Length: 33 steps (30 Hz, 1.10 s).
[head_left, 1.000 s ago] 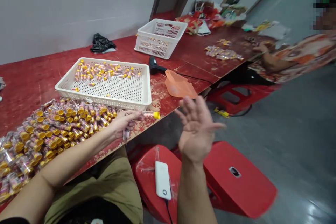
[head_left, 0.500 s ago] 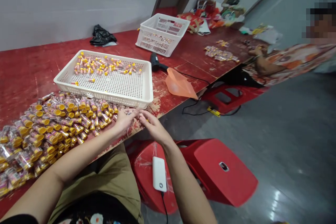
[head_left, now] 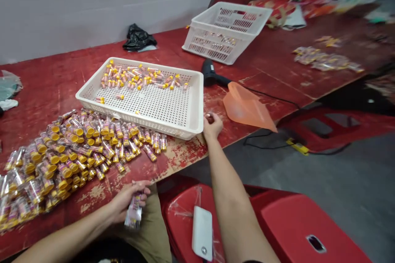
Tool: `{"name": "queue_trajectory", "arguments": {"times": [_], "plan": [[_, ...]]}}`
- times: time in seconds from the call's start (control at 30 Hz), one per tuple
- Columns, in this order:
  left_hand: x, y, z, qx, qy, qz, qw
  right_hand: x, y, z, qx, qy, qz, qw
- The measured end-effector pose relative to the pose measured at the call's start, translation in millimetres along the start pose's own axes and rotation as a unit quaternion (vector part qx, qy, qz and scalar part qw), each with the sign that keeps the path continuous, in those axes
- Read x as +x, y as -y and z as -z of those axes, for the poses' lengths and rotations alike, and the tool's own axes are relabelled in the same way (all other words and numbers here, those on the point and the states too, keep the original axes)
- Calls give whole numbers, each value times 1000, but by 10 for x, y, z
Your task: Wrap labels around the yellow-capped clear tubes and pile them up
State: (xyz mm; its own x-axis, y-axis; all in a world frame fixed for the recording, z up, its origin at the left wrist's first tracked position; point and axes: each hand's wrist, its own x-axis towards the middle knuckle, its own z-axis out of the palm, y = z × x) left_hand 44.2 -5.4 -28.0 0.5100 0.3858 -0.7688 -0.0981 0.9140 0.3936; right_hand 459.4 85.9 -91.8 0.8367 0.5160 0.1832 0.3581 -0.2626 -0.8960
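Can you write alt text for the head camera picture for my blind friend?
A person's left hand holds clear printed wrappers by a red table; the right hand is at the corner of a white perforated tray holding yellow-capped tubes. Many wrapped tubes lie piled in front.

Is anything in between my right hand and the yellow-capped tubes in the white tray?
Yes, the raised side of the white tray: your right hand is outside its near right corner, while the yellow-capped tubes lie inside. Nothing visible covers them from above.
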Motion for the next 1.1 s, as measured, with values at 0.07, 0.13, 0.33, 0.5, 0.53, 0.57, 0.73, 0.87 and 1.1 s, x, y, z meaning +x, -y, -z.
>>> {"name": "queue_trajectory", "arguments": {"times": [0.07,0.13,0.33,0.5,0.53,0.57,0.73,0.87,1.1], "plan": [[-174,30,155,-6,-21,5,1000,-36,2,83,-31,5,13,999],[-308,50,298,-3,-37,-4,999,-73,94,189,-53,11,35,998],[-349,11,375,8,-46,-23,999,-185,858,-305,-62,239,118,962],[-289,-168,149,-12,-19,-86,996,-431,1571,-1443,-103,416,111,896],[-305,-213,111,-24,-17,-101,994,-489,1672,-1597,-110,426,102,892],[-329,-259,82,-37,-15,-116,992,-545,1756,-1701,-113,432,94,890],[-466,-487,63,-93,-28,-186,978,-813,1953,-1423,-55,415,68,905],[-454,-606,113,-138,-24,-232,963,-1409,1980,-597,45,438,54,896],[-349,-489,69,-150,2,-264,953,-2841,1759,-112,190,489,-28,851]]}}
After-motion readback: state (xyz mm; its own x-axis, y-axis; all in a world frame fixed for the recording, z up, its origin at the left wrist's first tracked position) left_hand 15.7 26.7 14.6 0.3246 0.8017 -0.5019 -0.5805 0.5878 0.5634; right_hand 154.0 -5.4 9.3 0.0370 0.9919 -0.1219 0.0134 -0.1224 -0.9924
